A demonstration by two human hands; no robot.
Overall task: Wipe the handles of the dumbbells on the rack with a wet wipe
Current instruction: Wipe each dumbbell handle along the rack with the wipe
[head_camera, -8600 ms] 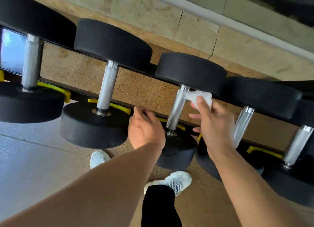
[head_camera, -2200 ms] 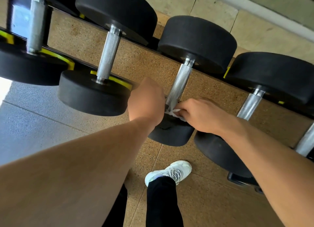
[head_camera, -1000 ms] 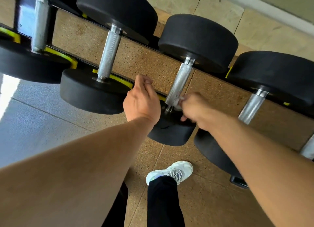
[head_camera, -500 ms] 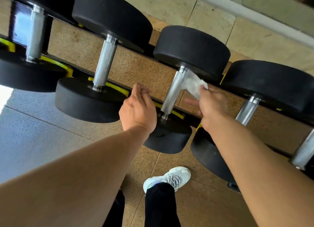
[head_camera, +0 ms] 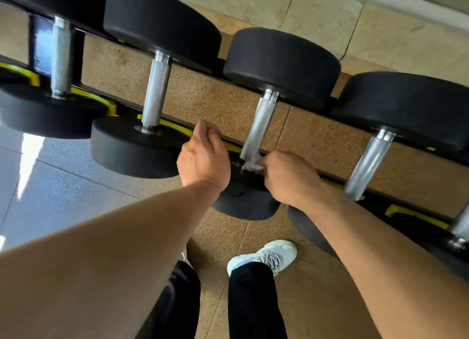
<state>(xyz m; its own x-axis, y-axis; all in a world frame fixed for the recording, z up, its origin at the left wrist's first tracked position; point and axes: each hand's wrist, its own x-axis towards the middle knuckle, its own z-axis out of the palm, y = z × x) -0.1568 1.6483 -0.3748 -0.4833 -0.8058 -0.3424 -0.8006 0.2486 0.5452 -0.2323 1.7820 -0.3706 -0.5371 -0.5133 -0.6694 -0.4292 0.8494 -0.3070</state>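
Several black dumbbells with knurled steel handles lie across a black rack with yellow saddles [head_camera: 175,126]. My right hand [head_camera: 289,178] grips a white wet wipe [head_camera: 252,162] wrapped round the near end of the middle dumbbell's handle [head_camera: 260,125], just above its near black head [head_camera: 247,204]. My left hand [head_camera: 204,157] hovers beside that handle on the left, over the rack's front rail, fingers curled and holding nothing that I can see. The handles to the left [head_camera: 156,89] and right [head_camera: 368,163] are bare.
Speckled brown rubber floor tiles [head_camera: 228,97] show under the rack, with grey floor at the left. My white shoe [head_camera: 266,256] and black trouser legs stand below the rack. A pale stone wall runs along the top.
My right hand slid the wipe down the middle handle from its far end to its near end. The left hand stayed beside the handle.
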